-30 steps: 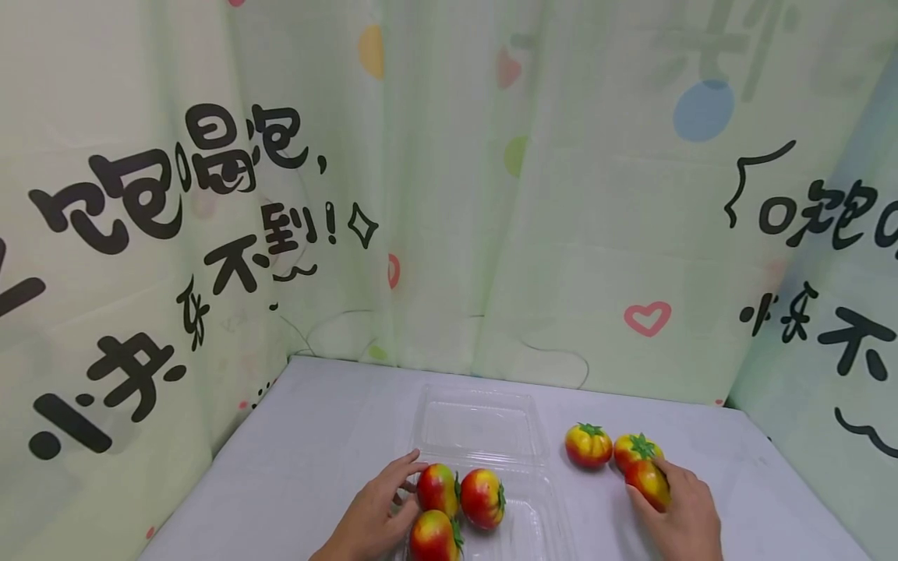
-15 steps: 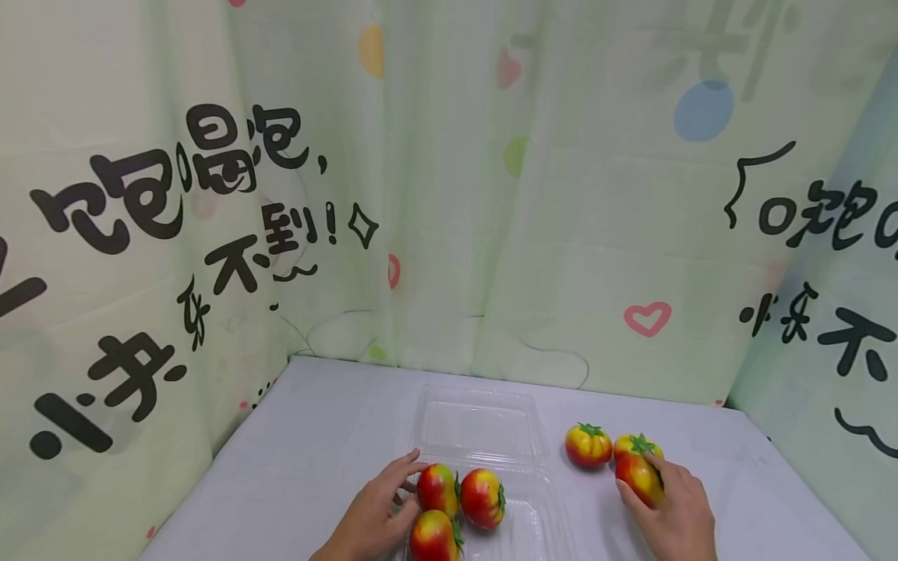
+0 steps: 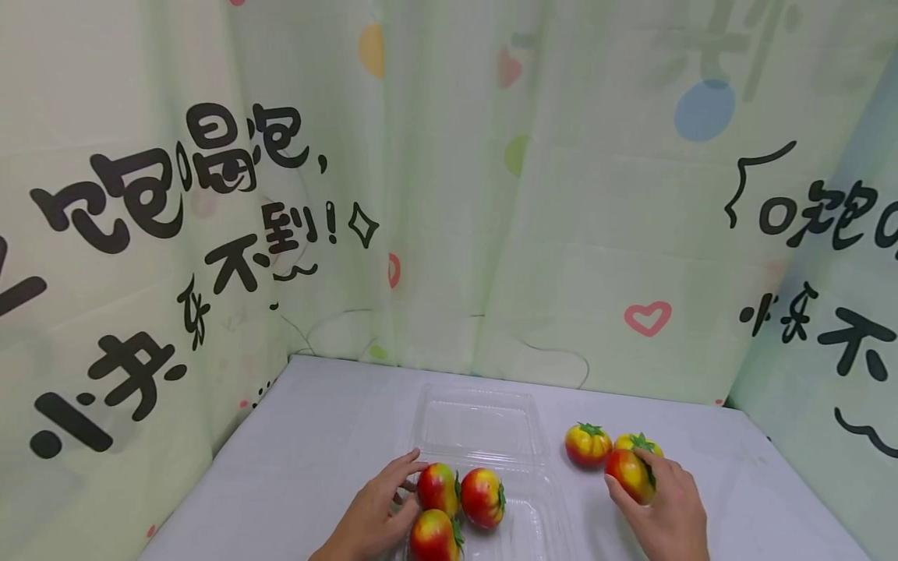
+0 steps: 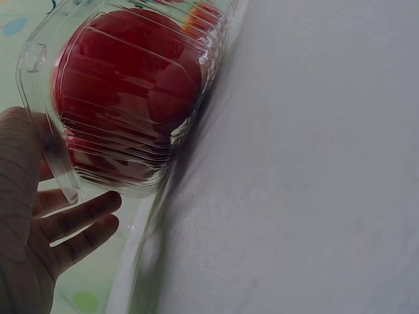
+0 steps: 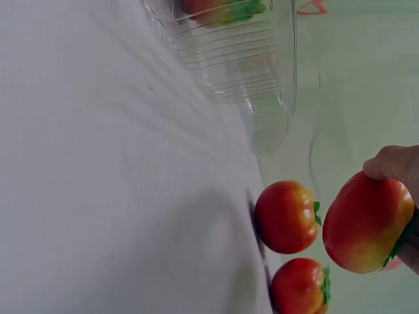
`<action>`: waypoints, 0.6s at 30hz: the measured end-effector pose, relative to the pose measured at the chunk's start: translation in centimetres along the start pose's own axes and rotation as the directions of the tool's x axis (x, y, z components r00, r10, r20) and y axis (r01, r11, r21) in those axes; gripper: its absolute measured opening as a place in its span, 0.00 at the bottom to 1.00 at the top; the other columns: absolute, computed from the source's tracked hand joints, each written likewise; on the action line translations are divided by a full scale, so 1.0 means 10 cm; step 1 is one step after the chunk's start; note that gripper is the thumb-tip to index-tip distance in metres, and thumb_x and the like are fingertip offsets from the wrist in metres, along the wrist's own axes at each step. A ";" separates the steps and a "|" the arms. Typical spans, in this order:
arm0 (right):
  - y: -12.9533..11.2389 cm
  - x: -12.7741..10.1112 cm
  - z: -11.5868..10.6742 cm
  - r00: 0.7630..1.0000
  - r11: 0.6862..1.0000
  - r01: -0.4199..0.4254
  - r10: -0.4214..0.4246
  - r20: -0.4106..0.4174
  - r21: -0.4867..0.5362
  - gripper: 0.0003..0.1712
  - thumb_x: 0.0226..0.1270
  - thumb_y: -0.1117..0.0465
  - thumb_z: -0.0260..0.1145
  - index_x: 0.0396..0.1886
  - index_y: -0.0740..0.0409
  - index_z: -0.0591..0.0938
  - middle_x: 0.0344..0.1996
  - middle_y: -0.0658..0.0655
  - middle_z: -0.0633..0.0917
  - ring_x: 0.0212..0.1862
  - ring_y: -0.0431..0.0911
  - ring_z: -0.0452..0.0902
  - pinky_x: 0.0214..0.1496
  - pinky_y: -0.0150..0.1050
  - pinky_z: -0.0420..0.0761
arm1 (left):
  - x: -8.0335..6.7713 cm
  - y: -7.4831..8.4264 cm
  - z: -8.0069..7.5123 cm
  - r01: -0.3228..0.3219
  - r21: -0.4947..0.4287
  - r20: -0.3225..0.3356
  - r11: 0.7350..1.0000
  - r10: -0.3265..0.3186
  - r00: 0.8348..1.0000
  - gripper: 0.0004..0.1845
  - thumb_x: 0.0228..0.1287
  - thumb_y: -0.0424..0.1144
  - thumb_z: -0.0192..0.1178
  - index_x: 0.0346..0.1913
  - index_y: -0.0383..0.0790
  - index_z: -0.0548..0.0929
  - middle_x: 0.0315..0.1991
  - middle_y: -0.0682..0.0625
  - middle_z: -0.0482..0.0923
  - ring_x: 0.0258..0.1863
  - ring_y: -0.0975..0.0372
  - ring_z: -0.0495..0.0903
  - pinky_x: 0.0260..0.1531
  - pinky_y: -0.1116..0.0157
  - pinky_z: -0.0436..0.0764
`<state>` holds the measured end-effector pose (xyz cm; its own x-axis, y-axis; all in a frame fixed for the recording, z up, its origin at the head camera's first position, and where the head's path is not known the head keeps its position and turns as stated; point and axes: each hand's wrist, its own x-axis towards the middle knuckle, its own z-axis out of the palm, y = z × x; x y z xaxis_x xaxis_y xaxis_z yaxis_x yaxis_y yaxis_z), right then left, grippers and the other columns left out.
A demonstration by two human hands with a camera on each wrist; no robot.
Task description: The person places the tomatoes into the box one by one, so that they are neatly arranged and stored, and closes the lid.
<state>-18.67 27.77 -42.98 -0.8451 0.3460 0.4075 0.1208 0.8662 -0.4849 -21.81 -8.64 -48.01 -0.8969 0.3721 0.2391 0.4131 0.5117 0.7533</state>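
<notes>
Tomatoes: six red-and-yellow plastic tomatoes with green stalk caps; three in the clear plastic clamshell box (image 3: pixel 484 436), two loose on the white table (image 3: pixel 316 436), one held.
Held tomato (image 3: pixel 629 474): in the right hand (image 3: pixel 662 510), fingers curled round it, raised just off the table beside the two loose tomatoes (image 3: pixel 588 444); roundish, stalk cap turned toward the palm on the right.
Left hand (image 3: pixel 375 514): fingers relaxed, fairly straight, touching the box's left rim by the boxed tomatoes (image 3: pixel 482 497).
Hidden: the far loose tomato is half covered by the held one; wrists cut off at the head view's lower edge; the left wrist view shows the boxed tomatoes only through ribbed plastic.
</notes>
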 end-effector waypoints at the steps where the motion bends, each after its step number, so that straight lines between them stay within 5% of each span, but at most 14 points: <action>1: -0.01 -0.01 0.00 1.000 1.000 0.005 -0.005 -0.006 0.002 0.37 0.49 0.58 0.76 0.57 0.67 0.72 0.48 0.73 0.74 0.51 0.64 0.65 0.51 0.63 0.74 | 0.00 0.00 0.00 0.000 -0.001 0.001 1.000 0.000 1.000 0.22 0.64 0.37 0.54 0.62 0.48 0.75 0.68 0.45 0.66 0.43 0.68 0.78 0.40 0.71 0.81; 18: -0.23 -0.14 -0.02 0.997 0.997 0.069 -0.069 -0.018 0.024 0.36 0.46 0.58 0.78 0.55 0.66 0.75 0.49 0.69 0.77 0.52 0.62 0.67 0.52 0.63 0.75 | 0.01 0.00 0.00 0.013 -0.006 0.006 1.000 -0.013 1.000 0.22 0.64 0.37 0.54 0.62 0.49 0.75 0.68 0.46 0.66 0.43 0.68 0.78 0.41 0.71 0.81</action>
<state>-17.71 25.33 -42.30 -0.8421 0.2918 0.4535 0.0493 0.8791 -0.4741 -21.85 -8.60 -47.95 -0.9012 0.3699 0.2258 0.4005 0.5122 0.7597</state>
